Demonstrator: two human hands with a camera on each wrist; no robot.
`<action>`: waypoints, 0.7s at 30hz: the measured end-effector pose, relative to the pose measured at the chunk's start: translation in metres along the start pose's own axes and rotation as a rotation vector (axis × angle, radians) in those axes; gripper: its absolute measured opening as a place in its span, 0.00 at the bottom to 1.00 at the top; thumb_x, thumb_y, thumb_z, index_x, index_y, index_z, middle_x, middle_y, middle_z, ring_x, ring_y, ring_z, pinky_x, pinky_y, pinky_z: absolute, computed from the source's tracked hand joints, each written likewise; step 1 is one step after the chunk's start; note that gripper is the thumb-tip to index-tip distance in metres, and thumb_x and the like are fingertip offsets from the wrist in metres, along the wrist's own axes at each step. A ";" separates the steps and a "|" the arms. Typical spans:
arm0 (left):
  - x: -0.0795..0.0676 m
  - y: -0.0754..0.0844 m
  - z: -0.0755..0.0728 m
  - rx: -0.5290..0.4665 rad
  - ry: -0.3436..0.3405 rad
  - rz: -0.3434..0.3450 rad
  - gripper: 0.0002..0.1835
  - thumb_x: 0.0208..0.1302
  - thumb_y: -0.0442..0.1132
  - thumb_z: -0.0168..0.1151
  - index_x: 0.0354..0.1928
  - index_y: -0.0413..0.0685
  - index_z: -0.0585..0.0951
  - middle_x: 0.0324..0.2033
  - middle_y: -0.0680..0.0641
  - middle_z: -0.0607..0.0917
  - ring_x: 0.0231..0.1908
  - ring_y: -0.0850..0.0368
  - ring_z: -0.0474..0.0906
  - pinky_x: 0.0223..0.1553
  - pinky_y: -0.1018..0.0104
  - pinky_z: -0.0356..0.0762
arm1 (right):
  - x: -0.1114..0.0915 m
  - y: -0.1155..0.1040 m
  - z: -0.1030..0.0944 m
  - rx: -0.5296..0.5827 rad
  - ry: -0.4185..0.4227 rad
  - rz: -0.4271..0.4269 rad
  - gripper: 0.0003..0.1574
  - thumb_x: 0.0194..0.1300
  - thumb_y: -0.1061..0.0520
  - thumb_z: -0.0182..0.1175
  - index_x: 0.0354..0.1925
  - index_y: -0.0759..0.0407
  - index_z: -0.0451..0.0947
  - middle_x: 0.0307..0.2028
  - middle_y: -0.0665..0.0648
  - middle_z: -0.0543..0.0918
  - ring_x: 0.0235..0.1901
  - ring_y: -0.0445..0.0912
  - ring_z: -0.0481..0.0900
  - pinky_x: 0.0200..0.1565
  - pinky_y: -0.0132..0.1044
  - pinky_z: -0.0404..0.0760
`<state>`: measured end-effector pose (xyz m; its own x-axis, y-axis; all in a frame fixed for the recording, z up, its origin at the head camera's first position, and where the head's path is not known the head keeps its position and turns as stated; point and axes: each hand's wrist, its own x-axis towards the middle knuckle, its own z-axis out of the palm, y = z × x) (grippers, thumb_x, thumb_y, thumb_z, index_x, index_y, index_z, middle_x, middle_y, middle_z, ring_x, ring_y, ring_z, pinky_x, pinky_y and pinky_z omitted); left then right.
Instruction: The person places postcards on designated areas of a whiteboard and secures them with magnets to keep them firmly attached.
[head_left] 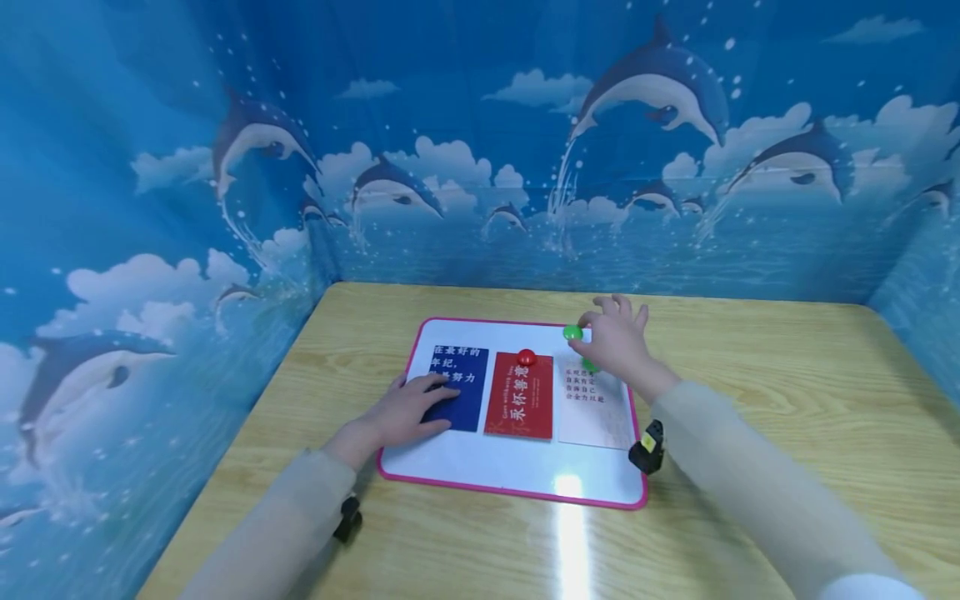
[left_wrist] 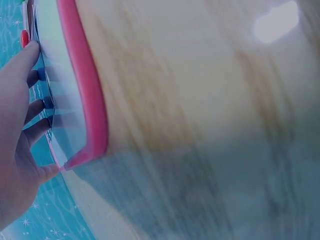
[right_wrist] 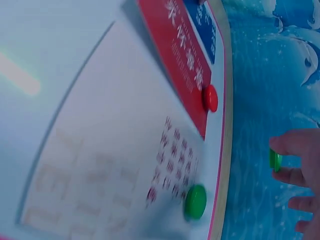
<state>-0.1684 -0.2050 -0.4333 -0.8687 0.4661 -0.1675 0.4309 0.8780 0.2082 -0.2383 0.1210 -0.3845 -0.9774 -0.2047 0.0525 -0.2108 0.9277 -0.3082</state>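
- Head view: on the wood-grain bench (head_left: 750, 400) lies a glossy pink-rimmed whiteboard (head_left: 517, 479). The left hand (head_left: 408, 408) presses flat, fingers straight, on a blue card (head_left: 461, 387); the right hand (head_left: 618, 342) pinches a round green magnet (head_left: 572, 332) at the board's far edge.
- Left wrist view: straight fingers (left_wrist: 22, 65) lie on the board.
- Right wrist view: a red card (right_wrist: 182, 60) under a red magnet (right_wrist: 210, 98) carries white Chinese characters, too blurred to read.

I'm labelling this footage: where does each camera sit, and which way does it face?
Head: worn above, looking forward and down at the whiteboard; both hands and sleeves show.
Left wrist: low beside the board's pink edge; left hand shows, fingers on the blue card.
Right wrist: faces across the white card; right hand pinches a green magnet.
Shared: head and right wrist both show the red magnet.
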 end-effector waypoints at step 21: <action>0.001 -0.001 0.003 0.037 -0.019 -0.028 0.29 0.63 0.60 0.54 0.66 0.65 0.68 0.67 0.48 0.65 0.68 0.49 0.59 0.67 0.36 0.49 | 0.045 -0.091 0.030 0.014 -0.023 -0.137 0.20 0.59 0.43 0.62 0.44 0.54 0.83 0.65 0.62 0.65 0.69 0.63 0.51 0.64 0.71 0.42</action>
<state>-0.1693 -0.2051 -0.4361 -0.8761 0.4428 -0.1910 0.4153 0.8941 0.1679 -0.2623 0.0176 -0.3827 -0.9388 -0.3365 0.0733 -0.3420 0.8862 -0.3126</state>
